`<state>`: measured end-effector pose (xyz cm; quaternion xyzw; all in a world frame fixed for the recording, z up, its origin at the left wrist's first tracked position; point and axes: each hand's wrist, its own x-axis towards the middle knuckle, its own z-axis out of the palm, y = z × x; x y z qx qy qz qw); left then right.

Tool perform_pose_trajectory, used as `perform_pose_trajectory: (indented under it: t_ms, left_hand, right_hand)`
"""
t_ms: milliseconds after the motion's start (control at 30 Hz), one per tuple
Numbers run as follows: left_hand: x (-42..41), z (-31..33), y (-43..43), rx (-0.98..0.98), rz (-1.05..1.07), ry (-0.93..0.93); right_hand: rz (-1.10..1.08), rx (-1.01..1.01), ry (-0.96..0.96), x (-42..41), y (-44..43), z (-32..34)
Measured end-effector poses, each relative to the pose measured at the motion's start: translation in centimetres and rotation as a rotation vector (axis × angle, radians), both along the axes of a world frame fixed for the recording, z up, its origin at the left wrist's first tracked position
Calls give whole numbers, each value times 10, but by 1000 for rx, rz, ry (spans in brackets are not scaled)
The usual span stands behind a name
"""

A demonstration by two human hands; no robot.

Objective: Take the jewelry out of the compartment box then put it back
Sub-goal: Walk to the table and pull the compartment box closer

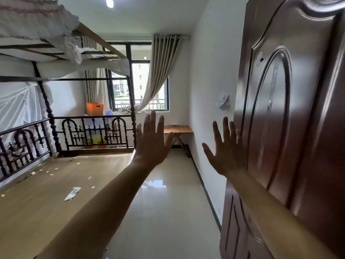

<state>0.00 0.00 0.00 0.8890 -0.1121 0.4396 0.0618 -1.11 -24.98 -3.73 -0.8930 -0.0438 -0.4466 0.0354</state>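
Two empty hands raised in a bedroom, seen from the head camera.

The left hand (152, 142) at centre frame and the right hand (226, 152) right of centre are both raised with fingers spread wide, holding nothing. The right hand is just beside the brown door (291, 113). A wooden table (178, 129) stands under the window (139, 79). I cannot tell where the jewelry or compartment box is.

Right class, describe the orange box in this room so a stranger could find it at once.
Start at the big window on the far wall and drop to its left lower corner. There, behind the dark metal bed frame, sits the orange box, next to the striped curtain. It is the only bright orange, square-sided thing there; its neighbours are pale or dark.
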Motion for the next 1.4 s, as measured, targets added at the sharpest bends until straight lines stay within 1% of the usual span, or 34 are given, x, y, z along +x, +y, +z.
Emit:
perform_pose_trajectory:
  t_ms: [33,133,267,433,500,733,933,1033,1167,1233,1300,1400]
  left_hand:
    - [4,-3,-2,12,-12,15]
    - [26,-21,7,61,-7,-20]
    - [81,-33,35,112,2,-35]
    - [169,-41,78,41,46,-14]
    - [206,-43,89,11,43,40]
    - [345,-43,98,-58,11,127]
    - [480,-64,81,-46,-21,116]
    - [570,-77,60,-42,-13,124]
    - [684,-66,38,-20,19,208]
    - [734,-57,39,9,31,184]
    - [782,-49,45,-4,34,145]
    - [855,-52,63,2,74,124]
  right_hand:
    - [3,-29,-1,7,2,-1]
    - [-14,-67,15,38,1,-11]
    - [3,-79,30,100,8,-20]
    - [7,-17,82,197,39,-24]
    - [2,5,115,232,51,-22]
    - [22,29,123,354,69,-14]
    - [29,29,118,488,51,-36]
    - [47,47,144,578,37,-46]
    - [85,53,190,699,21,-41]
    - [101,49,196,756,19,-35]
    - [116,92,203,813,23,-31]
    - [137,104,219,895,38,-38]
